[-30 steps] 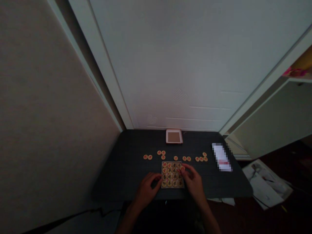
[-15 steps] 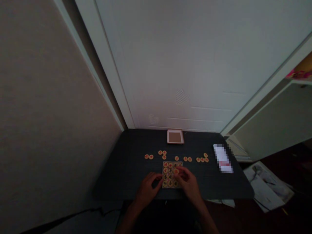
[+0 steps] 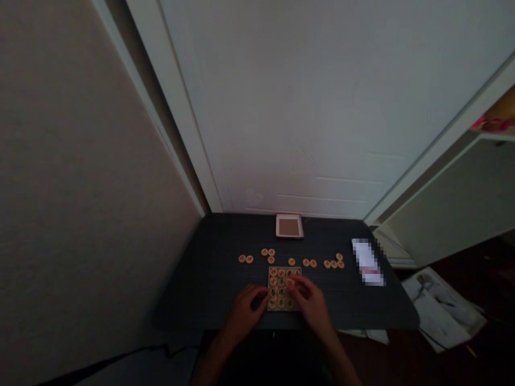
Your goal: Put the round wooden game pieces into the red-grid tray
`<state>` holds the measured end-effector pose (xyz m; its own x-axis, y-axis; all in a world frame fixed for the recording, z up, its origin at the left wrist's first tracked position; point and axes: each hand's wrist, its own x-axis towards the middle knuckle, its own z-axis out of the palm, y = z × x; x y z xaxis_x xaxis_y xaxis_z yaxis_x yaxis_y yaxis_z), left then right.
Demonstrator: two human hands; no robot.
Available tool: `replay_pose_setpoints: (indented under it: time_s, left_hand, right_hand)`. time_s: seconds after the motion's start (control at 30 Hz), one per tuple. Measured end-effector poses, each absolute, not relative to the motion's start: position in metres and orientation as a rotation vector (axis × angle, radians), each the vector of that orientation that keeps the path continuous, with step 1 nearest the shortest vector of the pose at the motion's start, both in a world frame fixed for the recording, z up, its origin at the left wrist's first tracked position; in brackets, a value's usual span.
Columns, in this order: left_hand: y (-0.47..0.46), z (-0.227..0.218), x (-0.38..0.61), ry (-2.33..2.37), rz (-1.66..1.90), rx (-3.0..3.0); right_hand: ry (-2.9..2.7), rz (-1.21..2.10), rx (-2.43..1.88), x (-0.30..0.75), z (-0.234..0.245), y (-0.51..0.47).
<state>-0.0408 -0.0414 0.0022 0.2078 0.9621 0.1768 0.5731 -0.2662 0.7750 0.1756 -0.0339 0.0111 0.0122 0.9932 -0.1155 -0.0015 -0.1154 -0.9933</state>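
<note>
A square box [image 3: 269, 310] filled with rows of round Chinese chess pieces sits near the table's front edge. My right hand [image 3: 309, 301] reaches over the box's right side, thumb and fingers pinched on a red-marked Chinese chess piece [image 3: 290, 282]. That hand hides several pieces at the box's right. My left hand [image 3: 246, 308] is at the box's left side, its curled fingertips against the edge. Behind the box lie loose red-marked pieces: a pair [image 3: 245, 259] at the left, a group of three [image 3: 271, 252], a single piece [image 3: 292, 261], another pair [image 3: 309, 263] and a cluster [image 3: 334, 264].
A shallow box lid [image 3: 289, 238] stands at the back of the dark table [image 3: 205, 289], against the white panel [image 3: 257, 107]. A phone-like blurred object [image 3: 367, 261] lies at the right. Papers [image 3: 444, 311] are on the floor to the right.
Almost nothing differs. My right hand stays over the box with the piece, having shifted only very slightly, and my left hand keeps its place at the box's side.
</note>
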Motion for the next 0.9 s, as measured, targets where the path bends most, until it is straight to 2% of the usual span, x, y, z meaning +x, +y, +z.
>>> replay_pose_setpoints:
  time_s: [0.37, 0.9]
  left_hand:
    - [-0.040, -0.007, -0.043, 1.418, 0.903, 1.982]
    - [-0.041, -0.005, -0.042, 1.420, 0.911, 1.990]
  right_hand:
    - [-1.381, 1.125, -1.277, 0.175, 0.018, -0.035]
    - [-1.575, 1.132, -1.337, 0.154, 0.005, -0.033]
